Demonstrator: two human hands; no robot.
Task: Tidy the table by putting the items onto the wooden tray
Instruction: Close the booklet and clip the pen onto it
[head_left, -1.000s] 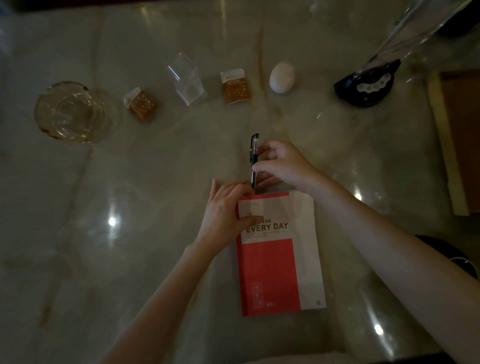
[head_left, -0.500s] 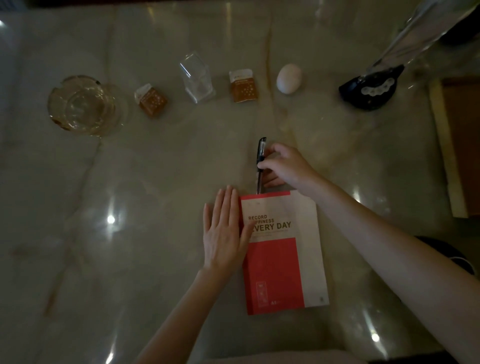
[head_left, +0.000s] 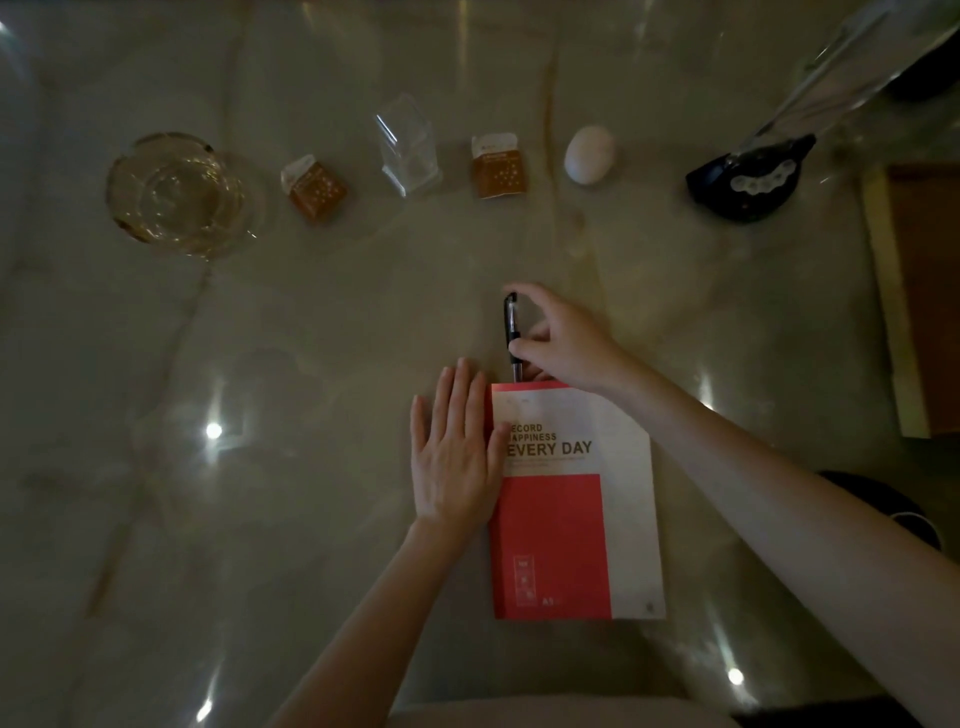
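Observation:
A red and white notebook (head_left: 576, 519) lies flat on the marble table near me. My left hand (head_left: 454, 452) rests flat, fingers apart, on the table against its left edge, thumb on the cover. A black pen (head_left: 511, 332) points away from the notebook's top edge, and my right hand (head_left: 563, 343) pinches it with thumb and fingers. Along the far side sit a glass ashtray (head_left: 174, 192), two small orange packets (head_left: 314, 189) (head_left: 497, 166), a clear plastic box (head_left: 408, 145) and a white egg (head_left: 589, 154). The wooden tray (head_left: 919, 291) shows at the right edge.
A black object with white beads (head_left: 748, 179) sits at the far right, with a clear glass piece (head_left: 841, 67) leaning over it. A dark round thing (head_left: 883, 509) lies under my right forearm. Bright light spots reflect off the glossy table (head_left: 260, 519).
My left hand has uncurled from the notebook's top corner and now lies flat beside its left edge. My right hand keeps its grip on the pen, fingers shifted slightly farther along it.

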